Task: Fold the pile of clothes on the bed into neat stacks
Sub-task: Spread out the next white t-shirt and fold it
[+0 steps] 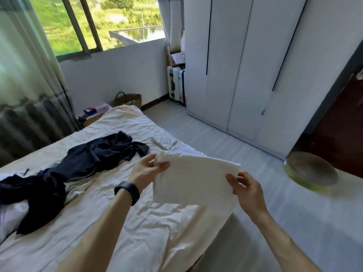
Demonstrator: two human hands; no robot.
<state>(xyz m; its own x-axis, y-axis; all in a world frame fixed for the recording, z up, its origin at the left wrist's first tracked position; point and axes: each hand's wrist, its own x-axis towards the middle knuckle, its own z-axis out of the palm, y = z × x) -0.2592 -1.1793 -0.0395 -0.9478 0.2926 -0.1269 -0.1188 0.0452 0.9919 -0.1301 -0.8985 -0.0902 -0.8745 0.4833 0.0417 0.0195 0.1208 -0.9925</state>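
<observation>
Rumpled bed [137,222] below: left hand [146,169] and right hand [246,191] both pinch the folded white garment [194,179], its long axis spanning between them above the mattress.

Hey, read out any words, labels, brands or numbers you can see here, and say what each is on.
No text is readable.
Blue and pink box beside the bed: print too blurred.
Carton by the wardrobe: too small to read.
Black wristband: blank.

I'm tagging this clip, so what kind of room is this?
A bedroom, most likely: a bed with a rumpled cream sheet, tall white wardrobe doors, and a white hard-shell suitcase beside them.
</observation>
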